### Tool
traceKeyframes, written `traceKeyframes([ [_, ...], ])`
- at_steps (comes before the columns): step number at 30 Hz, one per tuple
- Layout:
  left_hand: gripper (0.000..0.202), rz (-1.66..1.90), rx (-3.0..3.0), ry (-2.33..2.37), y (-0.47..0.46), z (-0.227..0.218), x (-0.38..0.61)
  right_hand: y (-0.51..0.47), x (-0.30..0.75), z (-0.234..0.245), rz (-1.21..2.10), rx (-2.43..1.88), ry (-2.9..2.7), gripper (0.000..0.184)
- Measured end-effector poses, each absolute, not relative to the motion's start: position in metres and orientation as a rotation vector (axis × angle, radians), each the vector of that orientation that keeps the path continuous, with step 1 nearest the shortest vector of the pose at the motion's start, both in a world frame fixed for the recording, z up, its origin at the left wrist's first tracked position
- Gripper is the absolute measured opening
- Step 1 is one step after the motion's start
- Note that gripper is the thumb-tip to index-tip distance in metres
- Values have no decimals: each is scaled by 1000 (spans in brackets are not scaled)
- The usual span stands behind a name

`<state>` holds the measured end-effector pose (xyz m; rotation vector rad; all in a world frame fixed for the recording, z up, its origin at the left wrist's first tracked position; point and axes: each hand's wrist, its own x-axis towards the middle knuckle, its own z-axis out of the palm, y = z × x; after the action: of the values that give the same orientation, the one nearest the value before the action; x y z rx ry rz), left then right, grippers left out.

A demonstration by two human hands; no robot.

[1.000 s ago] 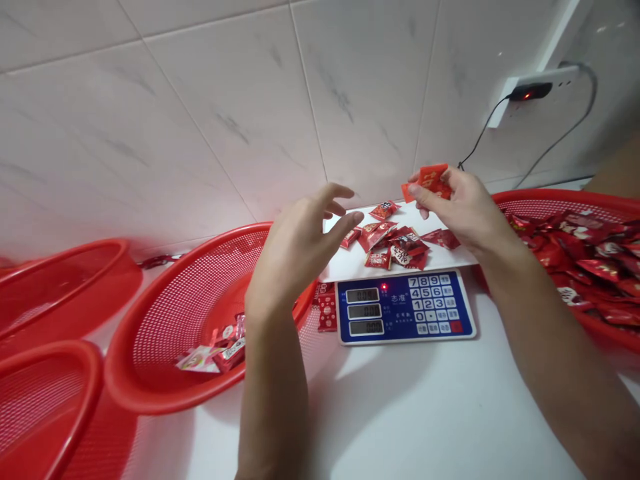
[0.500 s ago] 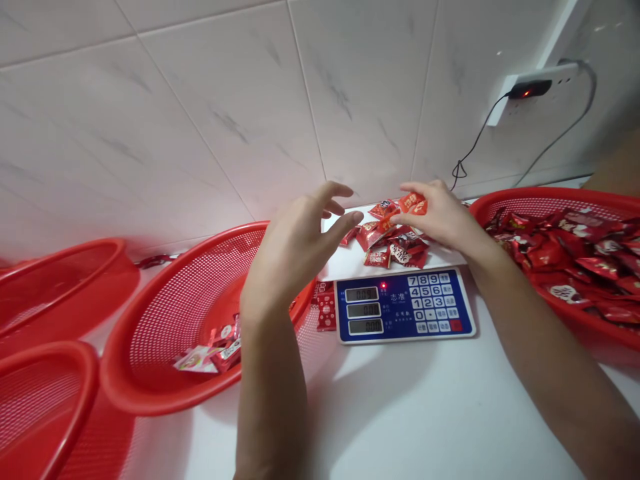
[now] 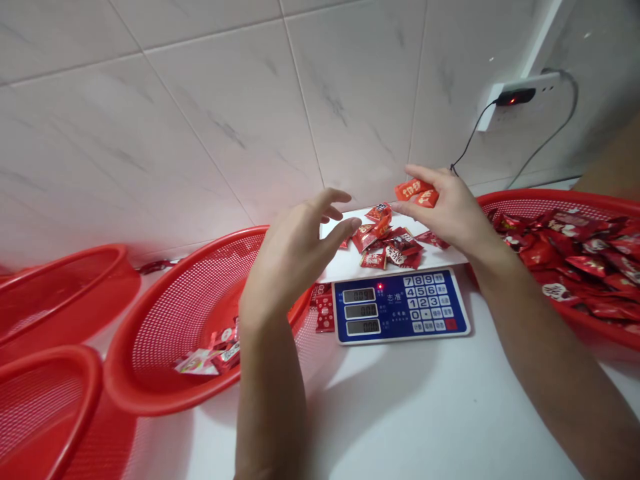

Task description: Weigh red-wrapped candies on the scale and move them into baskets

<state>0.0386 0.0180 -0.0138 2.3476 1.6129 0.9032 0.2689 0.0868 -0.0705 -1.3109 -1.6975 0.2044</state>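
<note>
My right hand (image 3: pixel 453 210) pinches one or two red candy packets (image 3: pixel 417 193) just above a pile of red wrapped candies (image 3: pixel 390 244) lying on the white platform of a blue-faced electronic scale (image 3: pixel 400 307). My left hand (image 3: pixel 295 253) hovers with fingers apart and slightly curled, empty, over the rim of a red mesh basket (image 3: pixel 165 333), close to the scale's left edge. That basket holds a few candy packets (image 3: pixel 213 350).
A large red basket (image 3: pixel 565 200) full of red candies stands at the right. Two more red baskets (image 3: pixel 50 293) sit at the far left. One candy (image 3: pixel 326 313) lies beside the scale. A wall socket with a plugged charger (image 3: pixel 513 99) is on the tiled wall.
My right hand lowered its red packets onto the pile, then lifted slightly with packets pinched again. The left hand has hardly moved.
</note>
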Motion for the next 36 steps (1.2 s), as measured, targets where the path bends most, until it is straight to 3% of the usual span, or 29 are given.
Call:
traceKeyframes([
  [9,27,926,2385,1587,20,-17,37,96,253,-85,309,-1322,-1753,70],
  [19,27,919,2362,1601,17,-14,36,62,258,-56,-44,-1281,-1719,66],
  [36,27,899,2374,1588,17,-14,38,68,250,-64,11,-1246,-1754,63],
])
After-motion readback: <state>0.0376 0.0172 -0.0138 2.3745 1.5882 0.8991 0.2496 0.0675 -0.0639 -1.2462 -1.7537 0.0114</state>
